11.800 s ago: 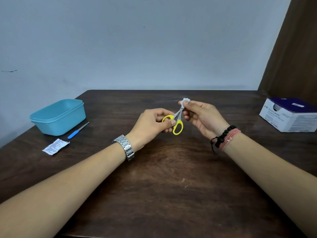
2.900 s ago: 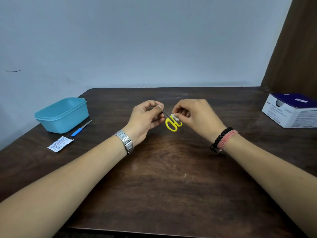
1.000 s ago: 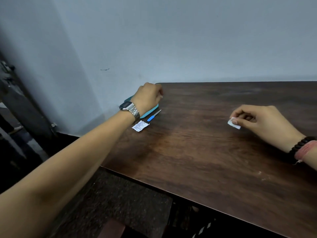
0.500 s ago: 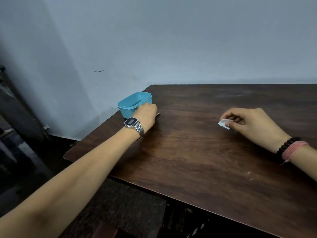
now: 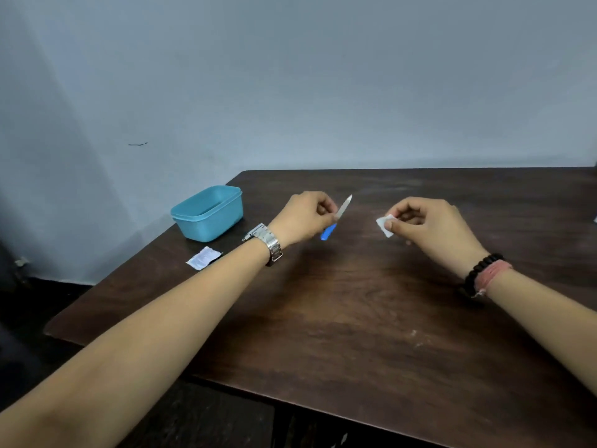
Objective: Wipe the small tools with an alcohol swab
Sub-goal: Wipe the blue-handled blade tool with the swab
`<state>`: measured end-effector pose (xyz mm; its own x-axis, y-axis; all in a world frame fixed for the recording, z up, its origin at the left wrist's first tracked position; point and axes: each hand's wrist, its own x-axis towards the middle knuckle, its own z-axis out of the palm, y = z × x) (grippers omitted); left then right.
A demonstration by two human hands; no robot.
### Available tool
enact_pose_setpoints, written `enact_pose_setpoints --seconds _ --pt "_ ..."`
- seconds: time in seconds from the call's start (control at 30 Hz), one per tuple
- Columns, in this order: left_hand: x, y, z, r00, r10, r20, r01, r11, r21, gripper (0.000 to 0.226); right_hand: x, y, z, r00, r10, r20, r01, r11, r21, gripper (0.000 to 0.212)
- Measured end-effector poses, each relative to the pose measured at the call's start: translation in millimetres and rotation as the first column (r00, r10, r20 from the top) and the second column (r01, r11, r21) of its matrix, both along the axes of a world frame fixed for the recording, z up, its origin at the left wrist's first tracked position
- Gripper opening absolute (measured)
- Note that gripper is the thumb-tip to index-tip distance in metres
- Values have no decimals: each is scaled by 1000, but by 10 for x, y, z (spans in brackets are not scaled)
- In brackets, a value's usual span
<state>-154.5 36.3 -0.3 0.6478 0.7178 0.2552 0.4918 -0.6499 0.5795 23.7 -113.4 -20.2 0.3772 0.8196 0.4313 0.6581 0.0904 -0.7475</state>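
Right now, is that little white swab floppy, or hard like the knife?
Probably floppy: the swab bends at its corner where the right hand pinches it. It looks thin, so likely very light. It may be damp, though that doesn't show.

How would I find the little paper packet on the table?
Start at the teal tub near the far left corner of the dark wooden table. Just in front of it, towards the person, lies the packet, flat on the wood. It is the only white, printed thing lying loose there.
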Motion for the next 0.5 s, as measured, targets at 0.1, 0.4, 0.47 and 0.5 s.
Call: enact_pose_setpoints --seconds 0.1,0.4,0.47,0.5 --pt "361 -152 85 943 -62 326 181 919 -349 5 170 20 -13 984 -69 -164 70 998 -1 4" --pt "809 -346 -85 858 -31 513 313 824 -473 9 309 70 -69 890 -58 -452 82 996 33 11" --pt "808 -337 -171 853 -20 521 315 817 -484 9 279 78 -76 889 -52 -455 72 997 28 9" --pt "796 -333 -186 849 -13 529 318 812 -490 8 263 81 -68 887 -45 -460 64 998 27 8"
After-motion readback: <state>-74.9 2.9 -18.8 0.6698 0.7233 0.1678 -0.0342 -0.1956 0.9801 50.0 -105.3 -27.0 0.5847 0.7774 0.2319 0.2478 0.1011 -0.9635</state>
